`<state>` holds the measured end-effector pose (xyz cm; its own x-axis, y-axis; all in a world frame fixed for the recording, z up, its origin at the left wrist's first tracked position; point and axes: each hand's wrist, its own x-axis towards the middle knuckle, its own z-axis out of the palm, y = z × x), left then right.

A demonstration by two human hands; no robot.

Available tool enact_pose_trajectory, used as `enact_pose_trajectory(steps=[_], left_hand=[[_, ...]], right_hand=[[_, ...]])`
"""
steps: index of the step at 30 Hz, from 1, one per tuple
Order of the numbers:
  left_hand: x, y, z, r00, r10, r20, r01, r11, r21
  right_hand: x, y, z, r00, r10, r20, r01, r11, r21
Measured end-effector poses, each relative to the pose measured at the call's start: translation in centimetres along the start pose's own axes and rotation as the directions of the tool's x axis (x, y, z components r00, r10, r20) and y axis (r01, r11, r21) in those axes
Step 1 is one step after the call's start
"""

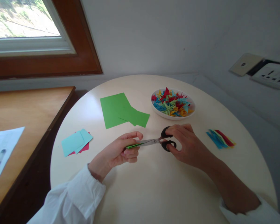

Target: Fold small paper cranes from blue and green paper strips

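My left hand [121,153] pinches a folded green paper piece [132,145] seen edge-on, just above the round cream table [154,193]. My right hand [186,144] has its fingers through the black handles of a pair of scissors [157,141]. The metal blades point left and close on the green piece. Behind the hands lie a large green sheet [113,109] and a smaller green sheet [136,117] overlapping it.
A white bowl [173,116] full of small coloured folded paper shapes stands at the back right. Light blue and red paper squares [76,142] lie left; coloured paper strips [220,139] lie right. A wooden desk [25,109] with white paper adjoins the left. Wall sockets [269,76] sit far right.
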<state>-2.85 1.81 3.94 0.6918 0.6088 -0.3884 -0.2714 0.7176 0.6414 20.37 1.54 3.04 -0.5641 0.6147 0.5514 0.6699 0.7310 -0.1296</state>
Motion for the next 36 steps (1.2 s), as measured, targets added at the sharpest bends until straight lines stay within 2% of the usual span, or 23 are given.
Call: enact_pose_trajectory(steps=[25,32,36], left_hand=[[0.01,-0.05,-0.08,1.000,-0.014,0.010,0.014,1.000,-0.010],[0.00,0.01,-0.03,1.000,-0.018,0.017,0.018,1.000,-0.019],[0.06,-0.08,-0.09,1.000,0.005,0.004,-0.004,0.999,-0.044]], right_hand=[[-0.03,0.04,-0.09,1.000,-0.017,0.001,0.017,1.000,0.026],[-0.12,0.01,0.00,0.999,0.038,-0.007,-0.037,0.997,0.065],[-0.20,-0.01,0.15,0.989,0.130,-0.076,-0.121,0.987,0.110]])
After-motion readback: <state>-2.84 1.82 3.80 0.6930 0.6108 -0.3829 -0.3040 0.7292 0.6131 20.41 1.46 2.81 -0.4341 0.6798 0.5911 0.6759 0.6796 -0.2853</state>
